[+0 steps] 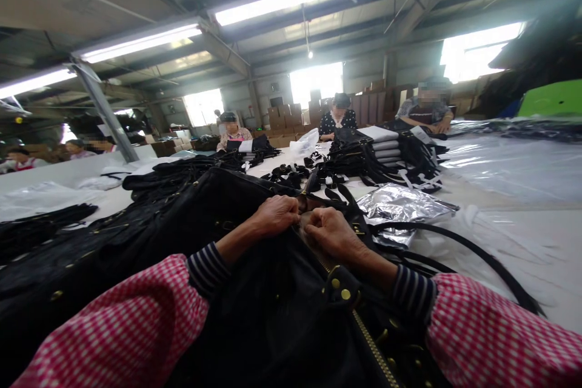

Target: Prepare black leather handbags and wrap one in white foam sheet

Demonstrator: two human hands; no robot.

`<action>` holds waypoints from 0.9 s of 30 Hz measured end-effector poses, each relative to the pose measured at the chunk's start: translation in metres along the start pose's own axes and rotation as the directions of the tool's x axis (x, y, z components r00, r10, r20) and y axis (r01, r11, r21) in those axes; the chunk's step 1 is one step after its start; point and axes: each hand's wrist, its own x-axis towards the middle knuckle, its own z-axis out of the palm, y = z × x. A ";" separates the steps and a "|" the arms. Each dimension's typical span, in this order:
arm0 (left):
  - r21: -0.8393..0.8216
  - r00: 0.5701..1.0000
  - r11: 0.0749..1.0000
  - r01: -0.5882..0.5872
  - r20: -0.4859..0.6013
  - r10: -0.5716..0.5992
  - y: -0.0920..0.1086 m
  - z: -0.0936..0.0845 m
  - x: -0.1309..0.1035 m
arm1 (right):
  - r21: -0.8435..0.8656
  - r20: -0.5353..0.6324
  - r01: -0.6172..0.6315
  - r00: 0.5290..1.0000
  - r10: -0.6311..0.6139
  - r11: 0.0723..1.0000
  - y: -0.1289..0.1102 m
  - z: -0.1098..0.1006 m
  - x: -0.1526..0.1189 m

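Note:
A large black handbag [254, 303] lies right in front of me, its gold-toothed zip [373, 345] running down towards the lower right. Gold studs mark a black tab [343, 288] beside the zip. My left hand [278, 216] is closed in a pinch at the far end of the bag's opening. Close beside it, my right hand [334, 231] also pinches at the opening, where some brownish material shows between the hands. The exact part under the fingertips is hidden.
More black bags [91, 254] lie to the left. Small black straps [291, 176] are scattered ahead, near a stack of bags [386, 151]. Silvery plastic [404, 209] and a curved black strap [482, 254] lie on the right. Several co-workers sit across the table.

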 end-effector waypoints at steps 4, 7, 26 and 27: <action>0.032 0.999 0.999 -0.037 -0.002 0.037 -0.001 0.003 0.000 | -0.025 -0.029 0.036 0.999 -0.036 0.999 0.003 0.004 0.002; 0.059 0.998 0.997 -0.050 -0.029 0.052 -0.001 0.009 -0.001 | -0.015 -0.044 0.061 0.997 -0.062 0.998 0.006 0.005 0.000; -0.610 0.957 0.738 -0.288 -0.199 0.210 -0.003 0.012 -0.005 | 0.515 0.056 -0.085 0.996 0.065 0.853 0.013 -0.004 -0.004; -0.662 0.960 0.695 -0.280 -0.196 0.200 0.000 0.012 -0.003 | 0.582 0.071 -0.105 0.994 0.079 0.806 0.014 -0.006 -0.006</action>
